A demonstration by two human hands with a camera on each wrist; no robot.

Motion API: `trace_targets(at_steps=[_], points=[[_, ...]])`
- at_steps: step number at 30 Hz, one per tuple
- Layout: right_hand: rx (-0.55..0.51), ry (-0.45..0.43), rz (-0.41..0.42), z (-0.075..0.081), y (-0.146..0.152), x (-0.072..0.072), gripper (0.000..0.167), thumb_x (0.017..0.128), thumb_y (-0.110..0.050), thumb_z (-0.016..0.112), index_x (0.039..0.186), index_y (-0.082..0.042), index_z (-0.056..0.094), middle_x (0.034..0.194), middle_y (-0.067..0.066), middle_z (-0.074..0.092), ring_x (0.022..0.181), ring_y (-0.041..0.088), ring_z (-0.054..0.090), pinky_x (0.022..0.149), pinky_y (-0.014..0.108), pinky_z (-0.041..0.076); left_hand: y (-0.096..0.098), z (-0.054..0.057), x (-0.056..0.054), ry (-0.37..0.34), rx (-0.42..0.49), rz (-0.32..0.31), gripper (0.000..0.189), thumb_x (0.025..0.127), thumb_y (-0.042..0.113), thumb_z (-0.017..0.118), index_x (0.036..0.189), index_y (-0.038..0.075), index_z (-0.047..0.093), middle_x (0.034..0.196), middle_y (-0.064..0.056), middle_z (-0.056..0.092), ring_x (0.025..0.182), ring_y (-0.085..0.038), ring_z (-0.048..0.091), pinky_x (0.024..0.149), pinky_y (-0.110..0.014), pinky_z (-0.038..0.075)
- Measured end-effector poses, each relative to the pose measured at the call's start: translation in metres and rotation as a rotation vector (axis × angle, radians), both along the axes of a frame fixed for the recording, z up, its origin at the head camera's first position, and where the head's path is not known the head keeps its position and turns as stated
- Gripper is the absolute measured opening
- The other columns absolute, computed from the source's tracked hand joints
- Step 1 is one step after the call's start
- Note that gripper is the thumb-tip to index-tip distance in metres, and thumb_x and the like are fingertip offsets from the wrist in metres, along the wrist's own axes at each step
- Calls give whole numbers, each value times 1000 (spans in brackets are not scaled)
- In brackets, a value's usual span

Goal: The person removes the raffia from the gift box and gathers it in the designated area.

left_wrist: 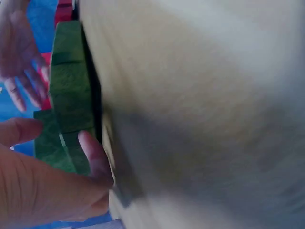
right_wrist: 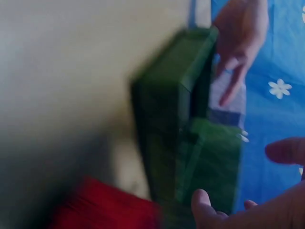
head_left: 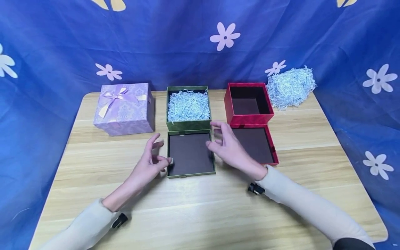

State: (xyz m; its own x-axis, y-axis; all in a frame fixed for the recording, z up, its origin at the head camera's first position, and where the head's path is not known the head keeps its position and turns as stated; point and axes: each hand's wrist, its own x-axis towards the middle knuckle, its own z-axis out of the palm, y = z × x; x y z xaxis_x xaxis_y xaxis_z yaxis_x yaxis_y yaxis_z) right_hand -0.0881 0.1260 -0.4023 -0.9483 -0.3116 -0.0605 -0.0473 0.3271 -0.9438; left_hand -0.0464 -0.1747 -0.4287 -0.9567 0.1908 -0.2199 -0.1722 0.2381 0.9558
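The green lid (head_left: 191, 152) lies inside-up in front of the green box (head_left: 189, 125), which holds blue shredded paper (head_left: 189, 106). At the lid's left edge is my left hand (head_left: 151, 161), fingers apart and loosely bent, thumb close to the rim. My right hand (head_left: 226, 144) hovers by the lid's right side, over the left part of the red lid (head_left: 254, 144), with nothing in its fingers. Whether either hand touches the green lid I cannot tell. Both wrist views are blurred; the green lid (left_wrist: 71, 90) stands beside my left fingers there.
A lidded purple gift box (head_left: 125, 107) with a ribbon bow stands at the left. To the right stands a red box (head_left: 248, 100) with nothing in it, next to a pile of blue shredded paper (head_left: 290, 88). A blue flowered cloth (head_left: 175, 34) hangs behind the wooden table (head_left: 187, 215).
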Motion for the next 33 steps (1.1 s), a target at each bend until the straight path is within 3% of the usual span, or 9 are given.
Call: trace_targets(at_steps=[4, 7, 13, 20, 26, 30, 33], points=[[0, 129, -13, 25, -5, -23, 74, 97, -27, 82, 161, -16, 47, 159, 12, 44, 146, 35, 46, 112, 51, 50, 1, 6, -10, 58, -27, 30, 99, 100, 5, 75, 175, 12, 11, 169, -25, 32, 134, -41, 51, 106, -42, 50], [47, 182, 2, 41, -12, -42, 76, 94, -31, 85, 161, -21, 49, 159, 11, 44, 146, 34, 46, 108, 50, 54, 4, 11, -19, 83, 18, 50, 96, 101, 7, 75, 175, 11, 14, 171, -24, 29, 149, -45, 40, 119, -56, 38], [267, 241, 65, 61, -33, -74, 84, 90, -45, 84, 163, -23, 47, 153, 10, 50, 134, 31, 53, 102, 46, 53, 9, 15, -36, 132, 75, 100, 92, 101, 4, 75, 173, 8, 18, 173, -17, 28, 155, -41, 34, 125, -57, 30], [419, 132, 164, 71, -59, -105, 92, 93, -44, 83, 168, -17, 38, 163, 15, 43, 143, 28, 46, 116, 51, 44, 16, 9, -60, 165, 34, 88, 99, 99, 9, 77, 174, 10, 13, 176, -20, 20, 158, -41, 27, 128, -53, 25], [541, 36, 246, 82, -82, -119, 99, 95, -43, 83, 173, -19, 26, 170, 18, 30, 148, 31, 41, 116, 59, 44, 17, 4, -84, 168, 63, 77, 107, 98, 10, 79, 175, 12, 5, 178, -20, 11, 163, -36, 17, 131, -49, 19], [610, -45, 265, 80, -92, -129, 103, 95, -45, 83, 174, -22, 21, 172, 19, 24, 144, 34, 44, 115, 61, 45, 18, 5, -97, 148, 8, 79, 112, 97, 19, 84, 176, 17, 4, 180, -14, 11, 164, -28, 11, 131, -50, 16], [604, -95, 272, 74, -97, -137, 107, 94, -45, 83, 175, -22, 17, 174, 20, 21, 143, 34, 45, 116, 60, 44, 19, 6, -104, 138, -25, 78, 116, 96, 22, 86, 176, 19, 4, 180, -12, 10, 164, -26, 9, 130, -52, 13]])
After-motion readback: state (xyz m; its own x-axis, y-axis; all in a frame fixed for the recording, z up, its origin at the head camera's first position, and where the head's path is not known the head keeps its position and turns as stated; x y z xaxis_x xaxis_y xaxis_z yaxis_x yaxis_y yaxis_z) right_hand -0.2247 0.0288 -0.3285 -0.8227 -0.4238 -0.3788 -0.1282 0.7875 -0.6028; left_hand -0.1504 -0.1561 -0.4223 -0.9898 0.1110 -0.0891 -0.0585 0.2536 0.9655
